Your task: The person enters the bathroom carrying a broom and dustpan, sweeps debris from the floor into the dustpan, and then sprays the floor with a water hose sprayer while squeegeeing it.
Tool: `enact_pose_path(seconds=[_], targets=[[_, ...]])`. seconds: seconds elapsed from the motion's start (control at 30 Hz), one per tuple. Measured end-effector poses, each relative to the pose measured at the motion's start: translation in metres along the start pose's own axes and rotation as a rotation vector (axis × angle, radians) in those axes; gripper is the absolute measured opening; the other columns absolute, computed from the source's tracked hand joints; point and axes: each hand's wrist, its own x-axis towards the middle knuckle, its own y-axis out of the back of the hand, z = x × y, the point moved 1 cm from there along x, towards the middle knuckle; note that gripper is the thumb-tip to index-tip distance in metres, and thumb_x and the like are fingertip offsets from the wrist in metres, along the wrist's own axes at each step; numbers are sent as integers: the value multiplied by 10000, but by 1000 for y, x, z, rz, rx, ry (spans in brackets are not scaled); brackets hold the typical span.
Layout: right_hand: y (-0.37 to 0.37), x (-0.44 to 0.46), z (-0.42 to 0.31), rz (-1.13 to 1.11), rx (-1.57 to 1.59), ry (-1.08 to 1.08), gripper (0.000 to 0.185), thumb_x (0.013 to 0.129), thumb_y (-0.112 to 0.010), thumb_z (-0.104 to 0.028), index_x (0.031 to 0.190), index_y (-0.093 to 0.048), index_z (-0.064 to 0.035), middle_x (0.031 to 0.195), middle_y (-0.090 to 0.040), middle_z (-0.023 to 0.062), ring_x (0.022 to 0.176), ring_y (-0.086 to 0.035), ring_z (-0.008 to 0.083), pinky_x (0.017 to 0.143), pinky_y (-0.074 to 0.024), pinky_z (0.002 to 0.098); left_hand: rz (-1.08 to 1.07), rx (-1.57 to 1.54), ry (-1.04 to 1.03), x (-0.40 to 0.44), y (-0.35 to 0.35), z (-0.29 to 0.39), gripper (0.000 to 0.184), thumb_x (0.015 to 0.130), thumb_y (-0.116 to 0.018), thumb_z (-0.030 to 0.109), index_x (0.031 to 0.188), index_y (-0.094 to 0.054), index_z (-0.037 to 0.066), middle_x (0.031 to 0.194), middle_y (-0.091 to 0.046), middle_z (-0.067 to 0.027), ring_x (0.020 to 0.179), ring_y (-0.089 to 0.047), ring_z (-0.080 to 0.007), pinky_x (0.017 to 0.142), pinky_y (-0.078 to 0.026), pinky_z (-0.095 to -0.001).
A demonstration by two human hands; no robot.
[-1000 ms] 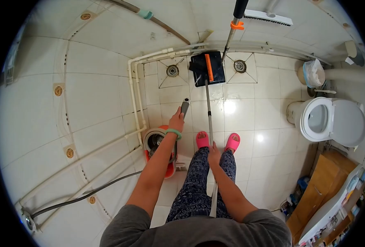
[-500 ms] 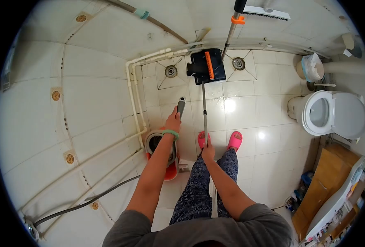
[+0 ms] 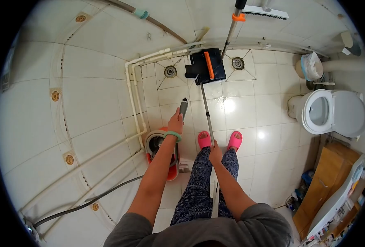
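My left hand (image 3: 175, 123) is closed round a thick grey handle (image 3: 184, 108) whose light-rimmed end has a dark opening. Below that wrist stands an orange-red bucket (image 3: 172, 175) with a round inner basket (image 3: 155, 143), partly behind my forearm. My right hand (image 3: 216, 154) grips a long thin grey pole (image 3: 206, 103) in front of my legs. The pole's far end meets the near edge of a black dustpan (image 3: 217, 72) with an orange strip (image 3: 209, 65); any head on the pole is hard to make out against the black.
A dark hose (image 3: 88, 204) runs from the left wall behind my forearm. Pale pipes (image 3: 128, 82) line the wall. Floor drains (image 3: 170, 71) flank the dustpan. Another pole (image 3: 230, 33) rises beside it. To the right are a toilet (image 3: 316, 112), a lined bin (image 3: 312, 68) and a wooden cabinet (image 3: 326, 181).
My right hand has shifted slightly right, and the pole now slants more, its far end a little further left. My left hand with the grey handle has moved slightly right.
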Motion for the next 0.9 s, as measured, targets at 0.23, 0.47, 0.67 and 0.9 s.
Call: enact_pose_path(seconds=[0.23, 0.47, 0.67, 0.9], targets=[[17, 85, -20, 74, 177, 166, 374, 843, -424, -218, 1188, -435, -72, 844, -564, 247, 784, -537, 410, 684, -419, 464, 28, -4, -50, 7, -9, -5, 416, 886, -347, 250, 1284, -330, 128, 692, -573, -123, 565, -553, -200, 554, -449, -337], [24, 16, 1, 43, -23, 91, 363, 839, -434, -229, 1175, -445, -92, 857, -564, 253, 799, -536, 414, 686, -423, 470, 20, -47, -48, 3, -8, 1, 417, 883, -359, 258, 1280, -338, 133, 708, -582, -117, 583, -565, -204, 564, -448, -342], [72, 46, -38, 20, -22, 98, 386, 851, -407, -257, 1187, -428, -69, 885, -571, 245, 813, -551, 392, 706, -438, 455, 30, -9, -43, 3, -7, 0, 420, 880, -363, 249, 1282, -336, 131, 724, -587, -133, 599, -574, -213, 584, -452, -350], [100, 6, -30, 14, 15, 132, 374, 831, -440, -246, 1145, -472, -46, 825, -571, 254, 799, -544, 418, 710, -431, 455, 26, -2, 0, -13, 7, 10, 419, 892, -354, 243, 1294, -311, 132, 747, -578, -137, 610, -561, -228, 590, -455, -366]])
